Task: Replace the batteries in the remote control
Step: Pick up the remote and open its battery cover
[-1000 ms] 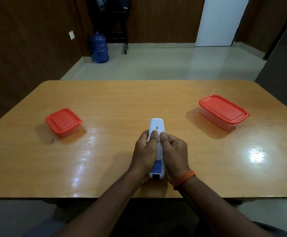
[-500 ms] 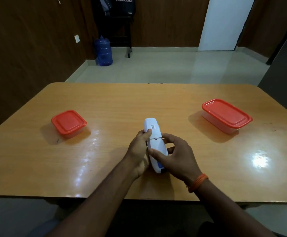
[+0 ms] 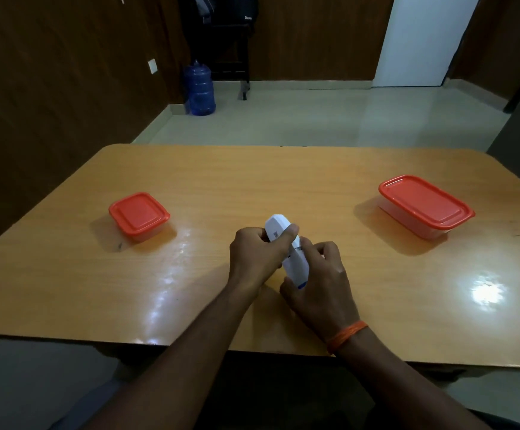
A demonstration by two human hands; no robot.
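Note:
A white remote control [image 3: 295, 262] lies back side up just above the middle of the wooden table [image 3: 252, 181], its far end tilted to the left. My left hand [image 3: 257, 252] grips its upper half, thumb pressed across the small printed label. My right hand [image 3: 319, 280] wraps the lower half, fingertips on the back cover near a thin seam. A blue strip shows at the near end of the remote. No batteries are visible.
A small square container with a red lid [image 3: 139, 216] sits on the table's left side. A larger rectangular red-lidded container [image 3: 424, 206] sits at the right. Beyond the table are a blue water jug [image 3: 201, 90] and a dark stand on the floor.
The remote has turned from pointing straight away to leaning left. My right hand slid down around the lower half, and my left hand closed over the upper half.

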